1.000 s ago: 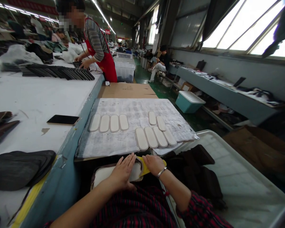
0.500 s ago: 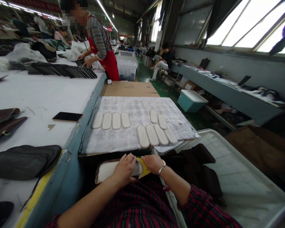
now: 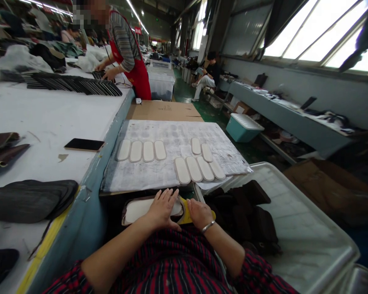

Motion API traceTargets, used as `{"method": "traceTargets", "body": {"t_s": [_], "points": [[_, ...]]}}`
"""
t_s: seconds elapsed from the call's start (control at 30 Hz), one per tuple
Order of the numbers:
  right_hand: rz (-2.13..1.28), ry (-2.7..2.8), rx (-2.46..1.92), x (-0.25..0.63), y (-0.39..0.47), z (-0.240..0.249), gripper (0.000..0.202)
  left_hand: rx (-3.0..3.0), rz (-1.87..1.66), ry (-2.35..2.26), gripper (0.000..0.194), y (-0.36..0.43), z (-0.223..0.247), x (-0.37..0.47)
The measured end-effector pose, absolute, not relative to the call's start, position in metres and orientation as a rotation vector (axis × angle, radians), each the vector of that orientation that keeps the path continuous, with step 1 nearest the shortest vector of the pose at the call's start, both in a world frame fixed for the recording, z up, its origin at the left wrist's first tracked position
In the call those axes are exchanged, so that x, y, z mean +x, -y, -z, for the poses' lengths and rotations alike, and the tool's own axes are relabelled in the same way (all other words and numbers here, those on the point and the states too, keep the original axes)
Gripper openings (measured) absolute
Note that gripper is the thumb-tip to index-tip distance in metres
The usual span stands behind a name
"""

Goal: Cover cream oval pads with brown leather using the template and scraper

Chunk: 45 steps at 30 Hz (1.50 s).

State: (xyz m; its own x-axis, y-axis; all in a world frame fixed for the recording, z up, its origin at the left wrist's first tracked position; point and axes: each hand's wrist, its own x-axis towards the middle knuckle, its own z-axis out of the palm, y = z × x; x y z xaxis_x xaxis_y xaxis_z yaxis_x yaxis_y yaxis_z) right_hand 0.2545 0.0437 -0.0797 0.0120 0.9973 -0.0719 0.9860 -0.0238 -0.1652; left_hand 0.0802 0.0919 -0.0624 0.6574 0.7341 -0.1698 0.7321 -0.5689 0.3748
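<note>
The grip of the right hand (image 3: 200,214) is clasping a yellow tool (image 3: 185,211), while the left hand (image 3: 164,210) is lying with nothing clasped across a white, dark-rimmed piece (image 3: 138,210) just in front of the white-covered board (image 3: 147,177). Compared with half a second ago, the left fingers are fanning wider and the tool's outer end is showing past the right hand, suggesting work is continuing at that same rim. Beyond the board, cardboard (image 3: 165,111) is bearing print too small to read.
</note>
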Motion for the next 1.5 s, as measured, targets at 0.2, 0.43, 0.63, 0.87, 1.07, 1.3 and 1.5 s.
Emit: {"method": "traceTargets", "body": {"t_s": [0.2,0.43,0.63,0.87,1.07,1.3,1.5], "points": [[-0.258,2.143,-2.223,0.251,-0.053,0.077,0.045,2.445,-0.134,-1.123,0.12,-0.097,0.072,0.078],[-0.252,2.142,-2.249,0.247,-0.059,0.08,0.046,2.441,-0.155,-1.096,0.118,-0.101,0.073,0.076],[-0.292,2.117,-2.242,0.247,-0.065,0.086,0.045,2.413,-0.159,-1.071,0.113,-0.102,0.074,0.075],[-0.122,2.107,-2.216,0.245,-0.063,0.088,0.042,2.377,-0.131,-1.084,0.116,-0.1,0.062,0.081],[0.004,2.066,-2.136,0.265,-0.065,0.074,0.038,2.111,-0.574,-1.325,0.095,-0.09,0.06,0.007],[-0.185,2.287,-1.952,0.232,-0.106,0.052,0.041,1.094,-0.967,-1.081,0.075,-0.099,0.117,-0.058],[-0.175,2.651,-1.759,0.165,-0.145,0.057,0.047,0.724,-1.002,-0.9,0.075,-0.082,0.136,-0.034]]}}
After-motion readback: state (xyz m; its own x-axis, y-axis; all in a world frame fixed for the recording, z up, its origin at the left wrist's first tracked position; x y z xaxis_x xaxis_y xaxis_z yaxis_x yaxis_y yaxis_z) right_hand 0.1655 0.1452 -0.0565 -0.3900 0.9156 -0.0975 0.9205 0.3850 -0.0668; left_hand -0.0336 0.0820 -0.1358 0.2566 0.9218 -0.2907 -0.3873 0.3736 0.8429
